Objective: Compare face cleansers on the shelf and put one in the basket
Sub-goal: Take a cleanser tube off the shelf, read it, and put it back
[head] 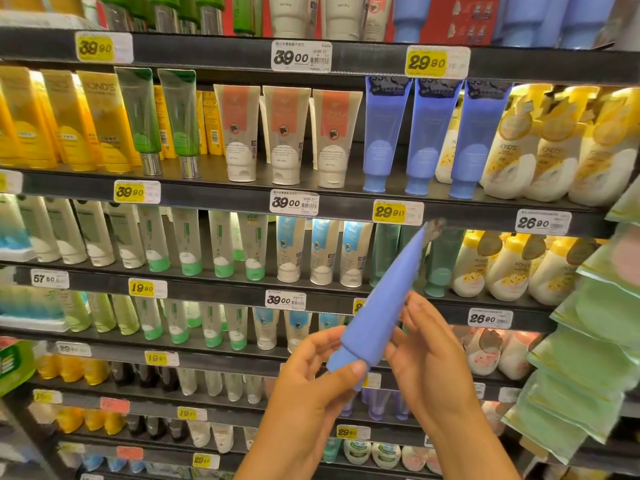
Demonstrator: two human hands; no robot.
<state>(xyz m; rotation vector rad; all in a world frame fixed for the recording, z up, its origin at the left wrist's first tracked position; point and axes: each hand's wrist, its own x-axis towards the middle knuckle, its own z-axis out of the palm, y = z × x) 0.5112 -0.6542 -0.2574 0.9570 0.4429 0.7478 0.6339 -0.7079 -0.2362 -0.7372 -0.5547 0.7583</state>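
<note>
Here, blue cleanser tube (375,320) tilted between hands, left hand (311,382) pinching cap, right hand (429,358) gripping body.

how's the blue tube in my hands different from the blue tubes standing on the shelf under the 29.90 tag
The held blue tube is tilted, cap toward you and crimped end up and away; the shelf blue tubes stand upright on their caps. Yours shows a narrow, plain edge; theirs face front, with dark printed tops. Your left hand grips the cap end, with the right hand beside the body; theirs are untouched. All share the same periwinkle colour and matching caps.
</note>
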